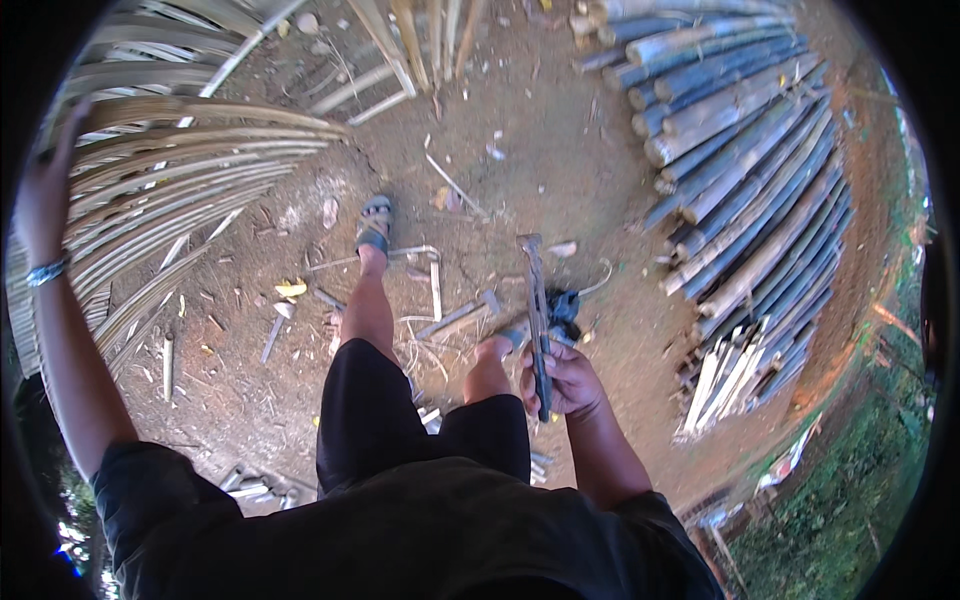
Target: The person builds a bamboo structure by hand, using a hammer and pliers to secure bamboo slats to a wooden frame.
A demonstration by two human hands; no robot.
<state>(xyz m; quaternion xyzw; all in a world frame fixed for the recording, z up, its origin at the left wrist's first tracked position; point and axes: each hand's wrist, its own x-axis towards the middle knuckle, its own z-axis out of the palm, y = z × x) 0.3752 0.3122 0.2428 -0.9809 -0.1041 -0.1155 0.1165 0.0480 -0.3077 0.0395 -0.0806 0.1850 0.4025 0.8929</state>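
My right hand is closed around the dark grip of a hammer. The hammer points away from me, its small metal head at the far end. At the far left rim, my left hand is raised against the edge of a fan of long bamboo slats. Blur and shadow there hide how its fingers are set, though one finger stretches up beside the slats. A bracelet circles that wrist.
Stacked bamboo poles fill the right side, with pale split pieces at their near end. A dark bag-like bundle lies beyond my right hand. A handled tool, offcuts and sticks litter the dirt around my sandalled foot.
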